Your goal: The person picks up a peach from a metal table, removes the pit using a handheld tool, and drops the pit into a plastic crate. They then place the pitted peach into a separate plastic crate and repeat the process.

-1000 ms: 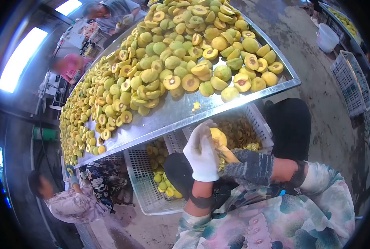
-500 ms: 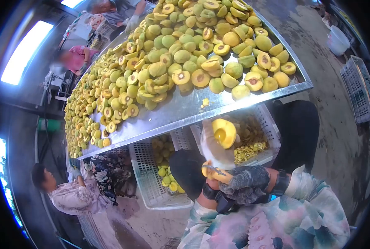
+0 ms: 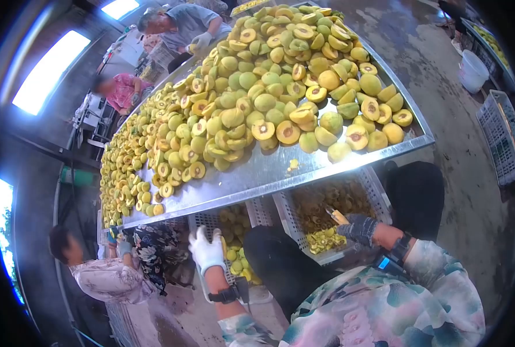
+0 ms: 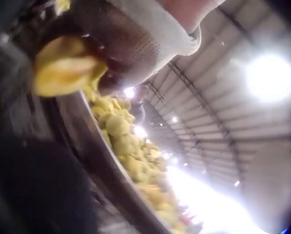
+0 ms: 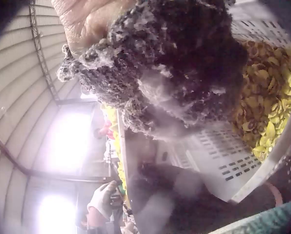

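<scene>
My left hand (image 3: pixel 207 250), in a white glove, is over the left crate (image 3: pixel 202 222), its fingers spread. In the left wrist view a blurred yellow peach half (image 4: pixel 62 73) shows right at the glove's fingers. My right hand (image 3: pixel 358 228), in a dark grey knitted glove, grips a small knife (image 3: pixel 339 217) by its tan handle, the metal tip pointing away to the left. It is above the right crate (image 3: pixel 379 194), which contains brown and yellow peach scraps (image 3: pixel 327 240). The right wrist view shows the fuzzy glove (image 5: pixel 170 73), with the knife hidden.
A metal-edged table (image 3: pixel 257 182) spans the front, heaped with halved peaches (image 3: pixel 240 110). Yellow-green halves (image 3: pixel 237 263) lie in the left crate. People work at left and far side. A white bucket (image 3: pixel 473 71) and another crate (image 3: pixel 496 139) stand at right.
My left hand has carried a peach half from the right crate leftward to the left crate. My right hand has moved forward with the knife, away from my lap. The hands have parted.
</scene>
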`<action>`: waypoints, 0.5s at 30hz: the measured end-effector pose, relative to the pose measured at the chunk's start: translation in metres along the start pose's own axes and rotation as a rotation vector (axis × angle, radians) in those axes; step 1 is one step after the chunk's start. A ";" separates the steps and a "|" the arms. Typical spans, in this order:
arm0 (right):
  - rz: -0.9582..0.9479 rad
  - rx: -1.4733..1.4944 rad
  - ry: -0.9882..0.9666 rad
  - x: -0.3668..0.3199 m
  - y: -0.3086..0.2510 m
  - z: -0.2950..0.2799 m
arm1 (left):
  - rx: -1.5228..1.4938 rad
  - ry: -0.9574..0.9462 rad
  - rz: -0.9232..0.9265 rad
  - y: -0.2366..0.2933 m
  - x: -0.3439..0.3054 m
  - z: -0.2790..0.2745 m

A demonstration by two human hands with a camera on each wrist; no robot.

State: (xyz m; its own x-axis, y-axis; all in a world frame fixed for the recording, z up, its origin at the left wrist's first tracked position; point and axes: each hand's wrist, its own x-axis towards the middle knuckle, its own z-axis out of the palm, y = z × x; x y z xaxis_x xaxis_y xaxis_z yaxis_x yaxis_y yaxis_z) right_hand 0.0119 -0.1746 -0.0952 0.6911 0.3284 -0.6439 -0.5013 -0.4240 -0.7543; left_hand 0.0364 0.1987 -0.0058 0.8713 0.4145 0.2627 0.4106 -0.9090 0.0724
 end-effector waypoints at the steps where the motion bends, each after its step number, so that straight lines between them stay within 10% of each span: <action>1: -0.009 -0.001 0.005 0.004 0.006 0.001 | 0.037 0.038 0.016 0.005 0.012 -0.005; 7: 0.012 0.092 0.046 -0.013 -0.001 -0.005 | -0.511 -0.028 0.212 0.102 0.098 0.020; 15: -0.168 -0.065 0.149 -0.021 0.002 -0.020 | -0.437 -0.038 0.298 0.247 0.111 0.059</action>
State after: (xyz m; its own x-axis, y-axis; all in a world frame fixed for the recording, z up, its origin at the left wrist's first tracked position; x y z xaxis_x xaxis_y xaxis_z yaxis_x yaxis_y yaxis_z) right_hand 0.0069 -0.1992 -0.0804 0.8338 0.2727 -0.4799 -0.3414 -0.4284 -0.8366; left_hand 0.2504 0.0232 -0.0151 0.9455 0.1294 0.2990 0.0004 -0.9182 0.3961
